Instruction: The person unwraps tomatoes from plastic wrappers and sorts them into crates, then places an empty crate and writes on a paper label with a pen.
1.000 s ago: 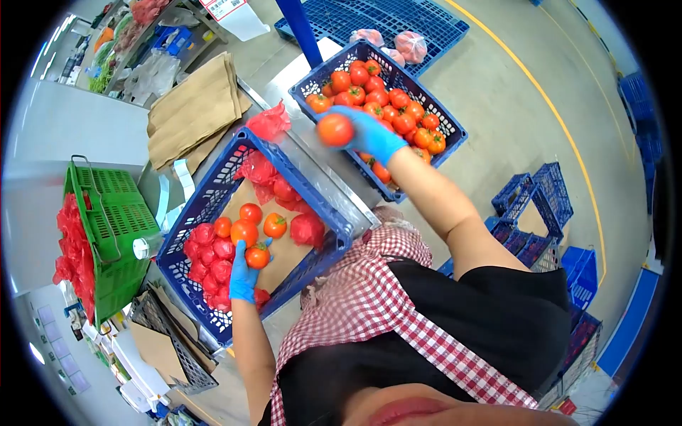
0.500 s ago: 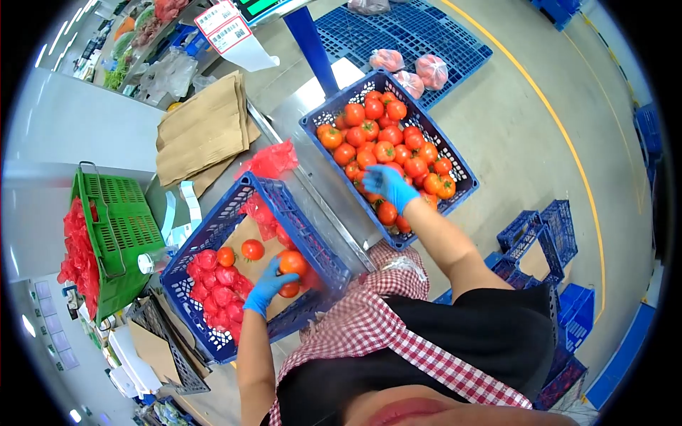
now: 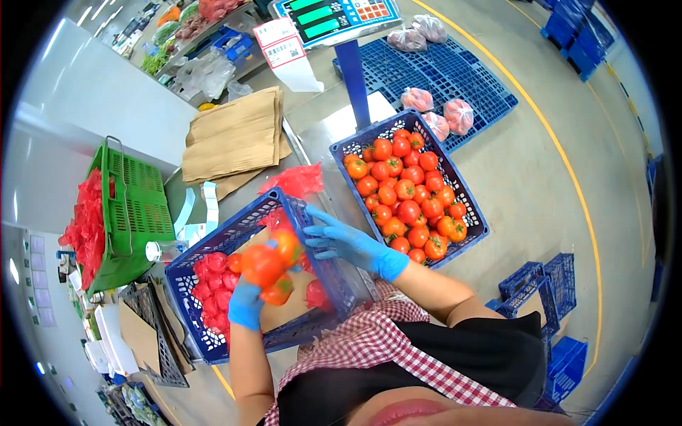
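My left hand [image 3: 246, 304], in a blue glove, is closed around several red tomatoes [image 3: 263, 265], raised above the near blue crate [image 3: 186, 312]. Those tomatoes are slightly blurred. Inside that crate are red-wrapped bundles [image 3: 213, 284] and a brown cardboard liner [image 3: 283, 317]. My right hand [image 3: 348, 243], also gloved in blue, has its fingers stretched out at the crate's right rim; whether it presses on the rim I cannot tell. Beyond it, a second blue crate [image 3: 470, 240] full of loose tomatoes [image 3: 408, 211] sits on the scale.
A scale display [image 3: 337, 18] on a blue post [image 3: 353, 82] rises behind the tomato crate, with a label strip [image 3: 288, 53] hanging beside it. Brown paper sheets [image 3: 231, 138] lie on the metal table. A green crate [image 3: 138, 206] stands left. Bagged produce [image 3: 458, 116] rests on a blue pallet [image 3: 490, 92].
My left hand has lifted tomatoes up from inside the near crate. My right hand has left the tomato crate and come to the near crate's rim. The camera view has shifted.
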The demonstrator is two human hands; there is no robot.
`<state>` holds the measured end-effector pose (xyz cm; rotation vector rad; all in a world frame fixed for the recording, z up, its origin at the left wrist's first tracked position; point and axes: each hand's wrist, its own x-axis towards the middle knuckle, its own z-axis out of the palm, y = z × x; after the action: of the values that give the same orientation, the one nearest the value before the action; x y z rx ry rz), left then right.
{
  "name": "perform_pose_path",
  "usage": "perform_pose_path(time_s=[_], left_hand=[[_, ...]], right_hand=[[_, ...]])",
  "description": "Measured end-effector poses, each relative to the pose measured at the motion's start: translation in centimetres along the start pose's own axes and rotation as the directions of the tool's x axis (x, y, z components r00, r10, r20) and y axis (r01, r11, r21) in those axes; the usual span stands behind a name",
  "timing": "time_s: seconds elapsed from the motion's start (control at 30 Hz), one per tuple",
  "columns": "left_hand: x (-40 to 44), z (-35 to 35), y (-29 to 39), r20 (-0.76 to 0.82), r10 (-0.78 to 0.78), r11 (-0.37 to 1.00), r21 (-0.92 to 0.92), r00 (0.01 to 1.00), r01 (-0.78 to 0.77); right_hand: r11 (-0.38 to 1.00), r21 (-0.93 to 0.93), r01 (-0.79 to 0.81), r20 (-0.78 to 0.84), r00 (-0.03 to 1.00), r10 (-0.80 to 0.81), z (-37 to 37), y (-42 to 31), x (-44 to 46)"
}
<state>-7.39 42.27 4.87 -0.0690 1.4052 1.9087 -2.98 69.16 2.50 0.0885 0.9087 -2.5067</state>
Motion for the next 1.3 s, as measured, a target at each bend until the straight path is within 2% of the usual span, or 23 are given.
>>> perform_pose_path(time_s=[0.03,0.1,0.13,0.17,0.23,0.27,0.3,0.33,0.37,0.43,0.5,0.63,0.67,0.73,0.77,0.83,0.9,0.97,1.03,1.1,1.13,1.23,1.3], left_hand=[[1.1,0.8,0.7,0.073,0.021,0.996,0.086,0.997,-0.027],[3.3,8.6,3.4,0.171,0.035,0.942,0.323,0.985,-0.090],[5.1,10.2,2.5,0.100,0.009,0.896,0.441,0.995,-0.052],[6.8,11.3,1.2,0.027,-0.009,0.835,0.550,1.000,-0.008],[9.7,13.2,-1.5,-0.004,0.125,0.724,0.684,0.992,-0.089],[10.6,13.8,-2.4,-0.010,0.193,0.656,0.745,0.981,-0.122],[10.8,14.4,-2.7,0.009,0.161,0.696,0.708,0.987,-0.120],[10.7,15.1,-2.9,0.028,0.128,0.735,0.668,0.991,-0.114],[10.5,15.6,-2.9,0.046,0.097,0.772,0.627,0.994,-0.104],[9.6,15.3,-3.7,0.044,0.188,0.674,0.720,0.981,-0.162],[8.5,13.0,-4.5,0.057,0.245,0.625,0.754,0.968,-0.202],[6.5,11.5,-4.4,0.006,0.144,0.859,0.496,0.990,-0.128],[5.8,11.4,-4.1,0.019,0.225,0.807,0.557,0.974,-0.197],[3.6,10.6,-3.7,-0.046,0.169,0.846,0.518,0.985,-0.121],[2.8,10.5,-3.3,-0.077,0.139,0.864,0.497,0.987,-0.083],[1.5,11.4,-1.6,-0.010,0.095,0.888,0.453,0.995,-0.081],[0.1,13.7,0.8,0.088,0.082,0.889,0.444,0.993,-0.113],[-0.7,17.8,4.5,0.213,0.073,0.860,0.481,0.974,-0.170],[-1.2,20.8,7.6,0.476,0.047,0.908,0.346,0.878,-0.236],[-1.3,22.4,7.5,0.711,0.195,0.954,0.021,0.676,-0.298],[-1.9,23.6,7.4,0.778,0.260,0.963,-0.171,0.571,-0.206],[-3.7,25.7,5.9,0.868,0.443,0.893,-0.450,0.224,-0.018],[-5.3,25.1,6.1,0.880,0.442,0.891,-0.452,0.171,0.025]], right_hand=[[0.996,0.063,0.067,0.012,0.998,-0.068,0.7,-0.4,-0.1],[0.954,0.215,0.209,-0.014,0.977,-0.211,1.9,-0.5,-0.7],[0.923,0.260,0.282,-0.090,0.959,-0.268,1.5,0.1,-0.5],[0.876,0.395,0.278,-0.093,0.960,-0.263,-0.3,0.7,0.1],[0.726,0.637,0.257,-0.097,0.962,-0.255,-4.9,1.0,1.0],[0.691,0.661,0.292,-0.142,0.953,-0.266,-6.2,-0.1,0.8],[0.646,0.686,0.335,-0.202,0.941,-0.273,-7.3,-0.6,0.2],[0.675,0.616,0.405,-0.241,0.913,-0.329,-8.8,-0.3,-0.2],[0.551,0.717,0.428,-0.307,0.902,-0.303,-10.3,-0.1,-0.7],[0.620,0.602,0.504,-0.314,0.863,-0.396,-12.8,0.0,-1.8],[0.543,0.633,0.551,-0.442,0.834,-0.330,-17.5,0.8,-1.3],[0.467,0.554,0.689,-0.706,0.686,-0.174,-22.0,-1.1,-1.2],[0.545,0.494,0.677,-0.732,0.662,-0.159,-23.1,-1.4,-1.1],[0.689,0.364,0.626,-0.782,0.608,-0.139,-25.3,-1.3,-1.1],[0.773,0.336,0.538,-0.741,0.657,-0.136,-25.5,-0.9,-1.6],[0.904,0.250,0.347,-0.655,0.748,-0.106,-24.8,0.7,-2.9],[0.917,0.296,0.269,-0.631,0.776,-0.024,-23.6,2.6,-4.0],[0.937,0.256,0.238,-0.609,0.792,-0.035,-21.6,4.8,-5.4],[0.911,0.358,0.205,-0.607,0.792,0.060,-22.0,7.9,-5.9],[0.864,0.470,0.181,-0.556,0.821,0.130,-21.4,9.5,-6.2],[0.860,0.488,0.152,-0.524,0.838,0.149,-20.5,9.4,-6.6],[0.900,0.418,0.127,-0.542,0.830,0.134,-16.2,8.2,-7.0],[0.920,0.361,0.150,-0.531,0.844,0.071,-16.0,8.5,-7.4]])
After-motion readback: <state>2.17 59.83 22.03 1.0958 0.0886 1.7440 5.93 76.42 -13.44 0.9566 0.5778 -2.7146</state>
